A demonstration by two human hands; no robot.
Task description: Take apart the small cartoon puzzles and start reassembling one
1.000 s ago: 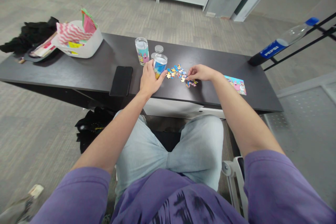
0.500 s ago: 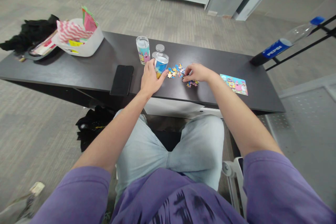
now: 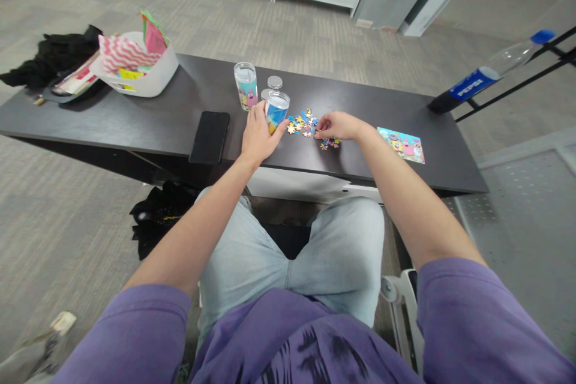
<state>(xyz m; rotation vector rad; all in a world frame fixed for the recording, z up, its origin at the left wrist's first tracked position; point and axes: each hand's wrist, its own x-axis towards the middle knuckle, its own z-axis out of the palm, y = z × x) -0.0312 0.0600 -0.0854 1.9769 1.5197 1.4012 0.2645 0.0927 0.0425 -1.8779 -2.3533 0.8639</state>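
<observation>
My left hand [image 3: 261,135] is wrapped round a clear jar with a blue and yellow print [image 3: 276,111], which leans a little on the dark table. A second printed jar [image 3: 246,87] stands upright behind it, beside silver lids [image 3: 274,82]. To the right of the held jar lies a loose pile of colourful puzzle pieces [image 3: 299,123]. My right hand [image 3: 335,126] is closed at the pile's right edge, fingertips pinched; whatever is between them is too small to name. More pieces [image 3: 330,143] lie just under this hand. A printed picture card [image 3: 404,145] rests beneath my right forearm.
A black phone [image 3: 209,137] lies left of my left hand. Farther left are a white basket [image 3: 162,75] with packets and cloth, and black fabric [image 3: 54,60]. A Pepsi bottle [image 3: 474,84] leans at the table's right end [image 3: 459,162], by a black metal frame.
My right hand has shifted very slightly to the right, showing a bit more of the puzzle pile. My left hand still holds the jar in nearly the same place.
</observation>
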